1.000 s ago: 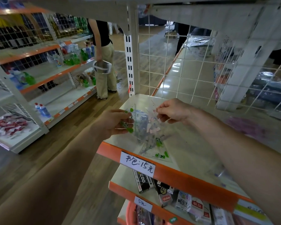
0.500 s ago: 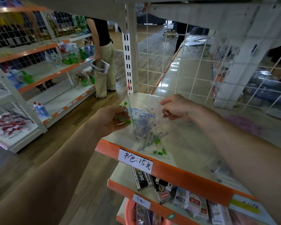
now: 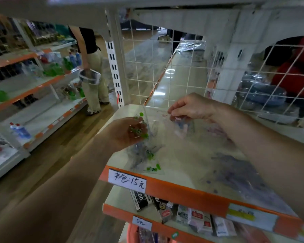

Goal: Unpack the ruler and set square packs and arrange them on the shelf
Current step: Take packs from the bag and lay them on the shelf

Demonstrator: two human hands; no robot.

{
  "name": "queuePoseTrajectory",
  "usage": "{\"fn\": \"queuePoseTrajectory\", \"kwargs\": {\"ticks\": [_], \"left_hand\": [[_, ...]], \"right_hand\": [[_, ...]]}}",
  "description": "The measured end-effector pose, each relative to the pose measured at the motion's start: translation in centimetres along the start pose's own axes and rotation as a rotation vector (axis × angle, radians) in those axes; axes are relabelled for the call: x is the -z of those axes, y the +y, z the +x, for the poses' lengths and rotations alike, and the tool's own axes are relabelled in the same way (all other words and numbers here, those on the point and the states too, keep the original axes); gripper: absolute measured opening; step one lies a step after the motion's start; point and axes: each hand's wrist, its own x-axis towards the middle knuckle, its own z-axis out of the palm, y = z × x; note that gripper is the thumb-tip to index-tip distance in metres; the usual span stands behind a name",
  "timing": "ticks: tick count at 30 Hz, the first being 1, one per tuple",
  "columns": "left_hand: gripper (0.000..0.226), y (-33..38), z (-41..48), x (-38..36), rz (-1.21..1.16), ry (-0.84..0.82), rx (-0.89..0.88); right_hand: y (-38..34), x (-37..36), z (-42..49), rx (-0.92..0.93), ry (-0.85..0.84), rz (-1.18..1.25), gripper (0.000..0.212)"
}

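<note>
1. Head view: I am looking down a shop aisle with a wooden floor. A white shelf (image 3: 181, 151) with an orange front edge fills the middle. A white wire grid (image 3: 147, 67) backs it at 12 o'clock.
2. The left hand (image 3: 125, 135), just left of centre, has its fingers (image 3: 139, 126) curled round a clear ruler pack (image 3: 148, 130) printed with green shapes. The pack's lower end reaches down to the shelf; I cannot tell whether it touches.
3. The right hand (image 3: 191, 107), at 1 o'clock from the left, hovers over the shelf. Its thumb and fingers are pinched together on a clear wrapper (image 3: 181, 128) with faint pink print, just beside the green-printed pack.
4. More clear packs with purple print (image 3: 239, 174) lie flat on the shelf at 4 o'clock, under the right forearm.
5. A handwritten price label (image 3: 127, 179) sits on the orange edge at 6 o'clock. Below it, a lower shelf (image 3: 116, 195) carries small boxes (image 3: 198, 218).
6. At 11 o'clock a person (image 3: 93, 71) stands by other shelves, holding a basket (image 3: 89, 77).
</note>
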Motion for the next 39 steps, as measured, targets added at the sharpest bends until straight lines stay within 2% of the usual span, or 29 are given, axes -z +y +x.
{"fn": "queuePoseTrajectory", "kwargs": {"ticks": [3,8,11,14,16,19,23,26,29,31,33,36,39], "left_hand": [[0.014,-0.2,0.9,-1.7,0.04,-0.09,-0.003],[0.014,-0.7,2.5,-3.0,0.038,-0.14,0.033],[0.014,-0.8,2.6,-3.6,0.033,-0.11,0.037],[0.014,-0.3,2.1,-3.4,0.019,-0.06,0.032],[0.015,0.3,1.7,-2.7,-0.004,-0.014,0.018],[0.019,1.0,1.1,-1.0,-0.021,0.059,-0.009],[0.015,1.4,0.4,2.0,0.018,0.189,-0.014],[0.016,1.5,-0.2,4.1,0.005,0.267,-0.023],[0.015,1.6,-0.7,5.6,-0.018,0.321,-0.013],[0.014,1.3,-0.9,6.2,-0.057,0.33,0.002],[0.012,1.0,-1.0,6.5,-0.084,0.317,0.012],[0.008,0.5,-1.1,6.6,-0.085,0.271,0.034],[0.007,0.4,-1.0,6.6,-0.074,0.255,0.038]], "right_hand": [[1.4,3.8,-1.7,0.002,0.142,-0.273,0.015],[6.3,9.2,-4.1,-0.176,0.379,-0.769,0.018],[8.3,8.8,-5.3,-0.169,0.363,-0.962,0.013],[8.4,7.1,-5.2,-0.193,0.163,-0.872,0.025],[7.6,6.3,-4.5,-0.176,0.101,-0.78,0.02],[5.0,3.7,-2.9,-0.057,0.073,-0.664,0.017],[0.3,-2.7,-1.5,0.098,-0.141,-0.583,0.021],[-2.9,-7.1,-1.7,0.083,-0.265,-0.696,0.048],[-4.2,-10.5,-2.4,0.042,-0.237,-0.993,0.063],[-4.2,-11.7,-2.2,0.1,-0.228,-1.049,0.057],[-4.2,-11.5,-1.8,0.086,-0.293,-1.008,0.049],[-3.7,-9.9,-1.1,0.018,-0.367,-0.789,0.045],[-2.4,-8.3,-0.5,0.011,-0.358,-0.576,0.041]]}}
